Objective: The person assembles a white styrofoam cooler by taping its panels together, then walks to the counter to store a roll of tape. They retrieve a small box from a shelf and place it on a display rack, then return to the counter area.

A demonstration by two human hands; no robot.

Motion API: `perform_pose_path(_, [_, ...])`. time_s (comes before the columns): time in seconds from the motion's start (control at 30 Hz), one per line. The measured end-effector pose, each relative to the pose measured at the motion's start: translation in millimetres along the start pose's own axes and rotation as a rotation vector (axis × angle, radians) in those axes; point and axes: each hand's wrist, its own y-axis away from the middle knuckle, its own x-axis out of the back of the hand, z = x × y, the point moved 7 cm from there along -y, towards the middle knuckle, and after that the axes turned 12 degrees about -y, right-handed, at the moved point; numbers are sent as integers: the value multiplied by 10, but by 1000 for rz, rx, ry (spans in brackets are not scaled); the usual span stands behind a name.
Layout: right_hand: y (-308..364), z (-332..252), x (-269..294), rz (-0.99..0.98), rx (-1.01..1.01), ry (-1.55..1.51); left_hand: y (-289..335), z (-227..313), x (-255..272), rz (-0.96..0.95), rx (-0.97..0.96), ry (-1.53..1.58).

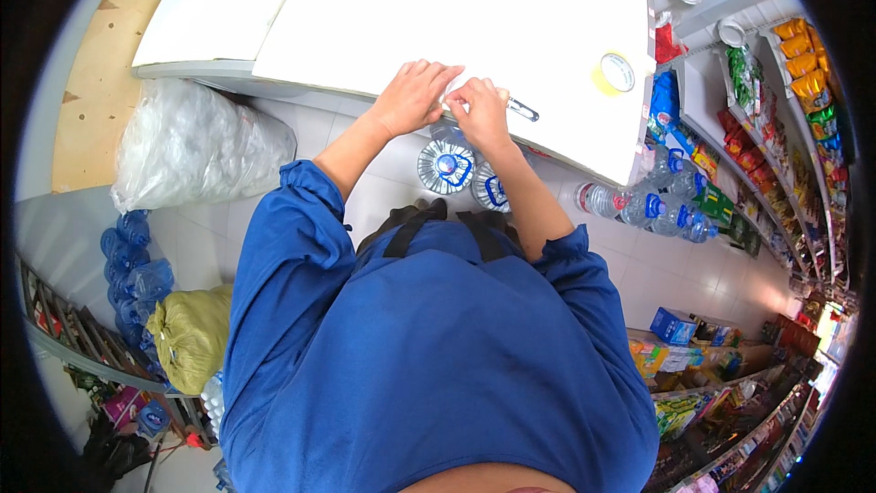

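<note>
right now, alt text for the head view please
A person in blue holds the left hand and right hand close together at the near edge of a white tabletop; anything pinched is too small to tell. A slim dark tool and tape roll lie to the right, with clear bottles below.

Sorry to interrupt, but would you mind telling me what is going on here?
A person in a blue top has the left hand and right hand close together at the near edge of a white tabletop; whatever is between the fingertips is too small to tell. A slim tool with a black end lies just right of the right hand, and a roll of tape sits farther right.
</note>
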Motion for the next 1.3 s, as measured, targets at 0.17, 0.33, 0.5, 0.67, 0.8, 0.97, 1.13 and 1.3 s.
perform_pose_path(0.17, [-6, 2, -10, 42, -37, -17, -10, -3, -14, -1, 6, 81])
perform_pose_path(0.33, [-54, 90, 48, 106, -117, -93, -41, -24, 28, -20, 15, 112])
perform_pose_path(0.5, [-94, 48, 68, -76, -9, -184, -52, -28, 24, -5, 8, 78])
perform_pose_path(0.67, [-334, 179, 28, -252, -57, -207, -86, 33, 42, -37, -10, 83])
perform_pose_path(0.8, [-387, 213, 23, -255, -7, -335, -61, 31, 43, -67, 11, 98])
perform_pose_path(0.97, [-404, 197, -92, -419, 36, -101, -88, 42, 40, -45, 5, 107])
perform_pose_path(1.13, [-411, 219, 4, -296, -120, -249, -44, 2, 23, -83, 55, 104])
perform_pose_path(1.3, [-220, 34, -27, -344, 31, -18, -48, -9, 0, -50, 59, 126])
